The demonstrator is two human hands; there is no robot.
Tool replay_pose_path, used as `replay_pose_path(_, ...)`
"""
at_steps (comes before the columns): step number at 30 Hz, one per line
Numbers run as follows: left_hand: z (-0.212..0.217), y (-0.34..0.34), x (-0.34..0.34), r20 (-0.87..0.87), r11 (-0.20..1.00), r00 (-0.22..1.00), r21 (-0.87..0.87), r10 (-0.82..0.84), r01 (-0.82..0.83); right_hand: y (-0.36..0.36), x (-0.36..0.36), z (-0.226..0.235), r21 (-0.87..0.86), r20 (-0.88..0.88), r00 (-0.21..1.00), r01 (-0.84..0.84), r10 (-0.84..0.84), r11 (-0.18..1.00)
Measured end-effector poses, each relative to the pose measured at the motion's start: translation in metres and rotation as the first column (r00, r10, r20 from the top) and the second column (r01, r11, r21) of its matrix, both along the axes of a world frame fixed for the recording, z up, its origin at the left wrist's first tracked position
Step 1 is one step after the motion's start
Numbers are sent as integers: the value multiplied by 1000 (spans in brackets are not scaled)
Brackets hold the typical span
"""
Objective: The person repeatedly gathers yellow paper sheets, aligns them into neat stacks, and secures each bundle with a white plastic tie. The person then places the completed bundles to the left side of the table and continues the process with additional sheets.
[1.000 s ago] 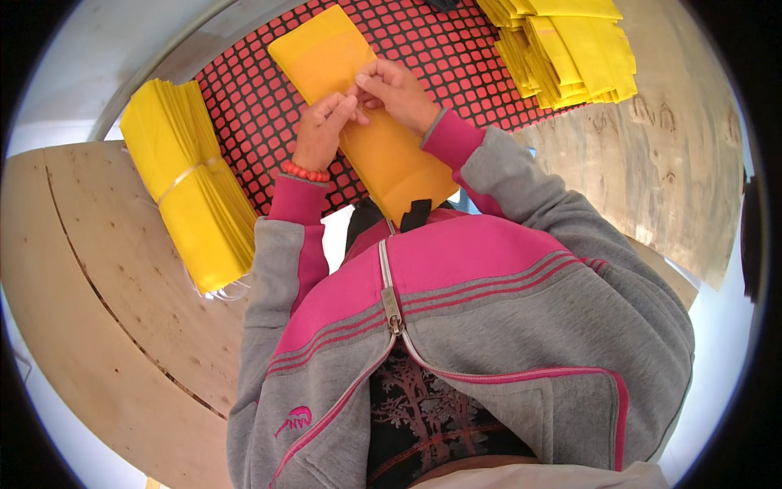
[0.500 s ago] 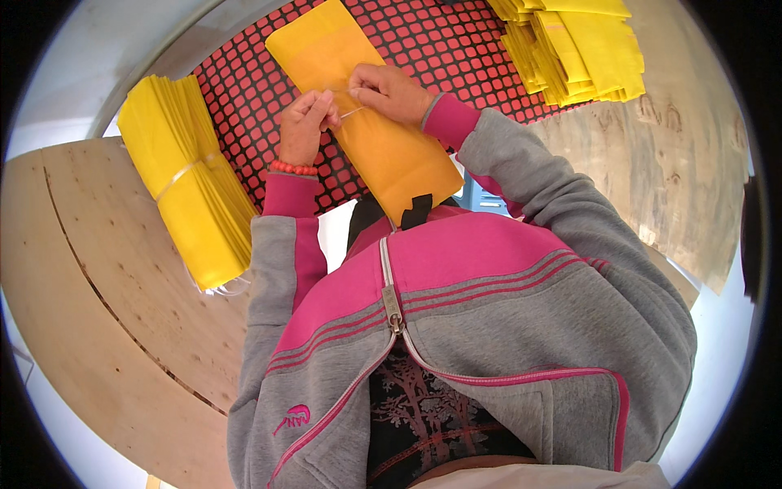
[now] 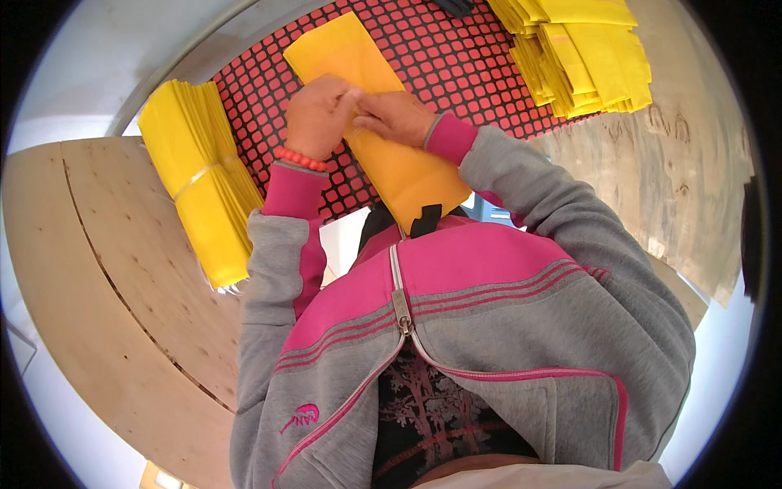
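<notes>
A folded stack of yellow-orange fabric lies slanted before me, its near end close to my jacket and a black strip beside that end. My left hand is closed above its middle, a red bead bracelet on the wrist. Fingers bent, my right hand meets it there from the right. The fingertips of both hands come together over the fabric. A thin white string ran between them half a second ago; now the fingers hide it.
A thick yellow fabric bundle, bound with a pale band, lies at left on a wooden board. More yellow stacks sit at upper right. Beneath is a red-and-black patterned mat. A dark object lies at the far edge.
My hands have drawn together, and the left has turned, its back now facing up. The string between them has gone from sight. The whole scene has shifted slightly right and down.
</notes>
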State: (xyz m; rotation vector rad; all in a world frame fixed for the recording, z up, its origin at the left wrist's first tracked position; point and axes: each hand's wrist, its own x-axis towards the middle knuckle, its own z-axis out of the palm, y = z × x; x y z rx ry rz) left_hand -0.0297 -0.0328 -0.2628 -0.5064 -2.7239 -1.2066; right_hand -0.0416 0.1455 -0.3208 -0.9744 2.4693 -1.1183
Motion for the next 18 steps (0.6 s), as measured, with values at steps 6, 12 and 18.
replay_pose_path(6,14,18,-1,60,944,976,248,209,-217,5,7,-2,-108,53,995,89,-84,990)
replay_pose_path(12,-14,27,38,503,566,809,587,304,-578,3,4,-7,-327,167,969,229,-182,917)
replay_pose_path(18,-50,59,53,604,599,763,531,228,-599,7,7,-12,-408,253,937,331,-243,851)
